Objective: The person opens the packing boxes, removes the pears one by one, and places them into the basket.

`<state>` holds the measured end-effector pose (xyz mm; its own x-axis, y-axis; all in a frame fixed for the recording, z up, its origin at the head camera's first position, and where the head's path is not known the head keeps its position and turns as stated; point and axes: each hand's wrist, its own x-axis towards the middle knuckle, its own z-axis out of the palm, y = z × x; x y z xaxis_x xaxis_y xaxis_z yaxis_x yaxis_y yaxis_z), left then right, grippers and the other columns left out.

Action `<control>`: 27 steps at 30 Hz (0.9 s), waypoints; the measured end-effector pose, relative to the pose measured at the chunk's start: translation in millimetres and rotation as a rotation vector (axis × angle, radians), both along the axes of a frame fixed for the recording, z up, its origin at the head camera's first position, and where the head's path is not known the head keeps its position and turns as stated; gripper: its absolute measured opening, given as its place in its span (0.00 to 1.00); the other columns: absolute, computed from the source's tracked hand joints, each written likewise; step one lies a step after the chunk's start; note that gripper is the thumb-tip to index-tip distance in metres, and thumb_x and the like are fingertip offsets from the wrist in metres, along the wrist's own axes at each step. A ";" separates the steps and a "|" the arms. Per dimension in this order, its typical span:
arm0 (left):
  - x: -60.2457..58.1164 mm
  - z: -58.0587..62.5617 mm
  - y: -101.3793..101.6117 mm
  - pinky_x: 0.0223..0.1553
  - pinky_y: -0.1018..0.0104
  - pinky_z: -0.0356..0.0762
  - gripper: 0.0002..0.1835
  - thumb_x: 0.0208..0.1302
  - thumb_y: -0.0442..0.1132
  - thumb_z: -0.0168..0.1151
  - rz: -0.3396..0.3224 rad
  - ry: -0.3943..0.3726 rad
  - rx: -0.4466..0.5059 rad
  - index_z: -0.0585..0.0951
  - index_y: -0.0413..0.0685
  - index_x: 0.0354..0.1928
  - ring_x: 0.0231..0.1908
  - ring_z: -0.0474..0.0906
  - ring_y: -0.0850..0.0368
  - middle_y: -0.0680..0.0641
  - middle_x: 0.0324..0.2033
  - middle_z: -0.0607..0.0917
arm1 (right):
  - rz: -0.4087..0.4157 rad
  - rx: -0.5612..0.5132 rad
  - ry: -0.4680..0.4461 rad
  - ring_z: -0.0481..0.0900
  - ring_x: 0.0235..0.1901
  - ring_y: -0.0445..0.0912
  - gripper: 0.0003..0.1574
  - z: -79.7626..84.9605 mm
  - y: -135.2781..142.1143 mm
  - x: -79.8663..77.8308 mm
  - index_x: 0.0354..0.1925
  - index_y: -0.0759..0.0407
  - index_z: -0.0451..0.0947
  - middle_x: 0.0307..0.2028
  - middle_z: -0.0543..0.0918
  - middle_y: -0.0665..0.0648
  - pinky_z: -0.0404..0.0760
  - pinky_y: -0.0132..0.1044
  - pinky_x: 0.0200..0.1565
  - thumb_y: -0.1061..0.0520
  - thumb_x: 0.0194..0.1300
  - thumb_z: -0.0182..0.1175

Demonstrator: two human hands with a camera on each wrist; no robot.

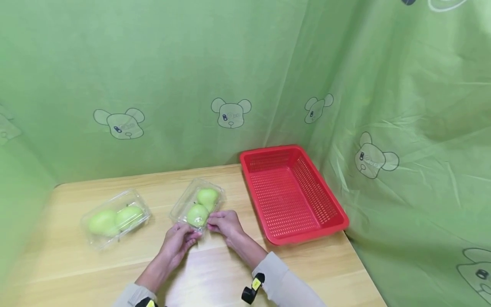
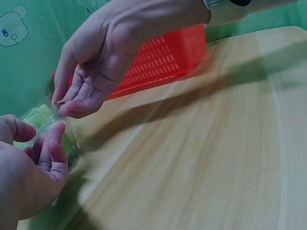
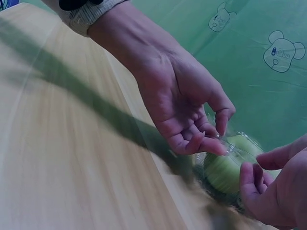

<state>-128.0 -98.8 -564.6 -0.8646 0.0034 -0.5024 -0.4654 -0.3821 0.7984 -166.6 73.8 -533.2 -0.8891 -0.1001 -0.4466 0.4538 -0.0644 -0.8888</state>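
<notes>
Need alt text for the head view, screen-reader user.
A person's left hand and right hand pinch the near end of a clear plastic box holding two green fruits on a wood-grain table. Another clear box with two more fruits lies at left; a red basket stands at right, green curtain behind.

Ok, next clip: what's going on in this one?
A person at a wood-grained table pinches the near edge of a clear container with the left grip and right grip. Two green fruits lie inside it. A second container, also holding fruit, sits to the left; a red basket is on the right. Whether it's being opened or closed, I can't tell.
</notes>
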 end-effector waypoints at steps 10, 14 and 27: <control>0.6 0.4 3.4 0.41 0.71 0.87 0.10 0.68 0.29 0.51 -0.008 -0.012 -0.005 0.69 0.37 0.49 0.35 0.88 0.59 0.48 0.33 0.86 | 0.022 -0.002 -0.006 0.86 0.25 0.40 0.19 4.9 2.0 0.2 0.51 0.77 0.80 0.39 0.89 0.70 0.90 0.32 0.38 0.72 0.61 0.64; -0.5 1.7 2.3 0.41 0.71 0.87 0.10 0.68 0.28 0.50 -0.011 -0.014 0.001 0.69 0.37 0.49 0.34 0.87 0.59 0.48 0.32 0.86 | 0.041 0.001 0.006 0.86 0.25 0.40 0.19 5.0 0.5 1.0 0.51 0.77 0.79 0.35 0.89 0.66 0.90 0.31 0.36 0.72 0.61 0.63; 0.7 2.3 2.7 0.42 0.70 0.88 0.07 0.68 0.28 0.50 -0.013 -0.019 0.028 0.72 0.36 0.46 0.34 0.87 0.59 0.48 0.33 0.86 | 0.143 0.086 0.033 0.89 0.25 0.45 0.14 10.4 0.7 0.2 0.52 0.76 0.78 0.36 0.89 0.70 0.92 0.38 0.37 0.69 0.73 0.54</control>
<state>-127.4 -96.1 -562.4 -0.8550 0.0289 -0.5179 -0.4850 -0.3982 0.7786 -166.4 74.5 -522.8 -0.8829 -0.1891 -0.4297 0.4233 0.0750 -0.9029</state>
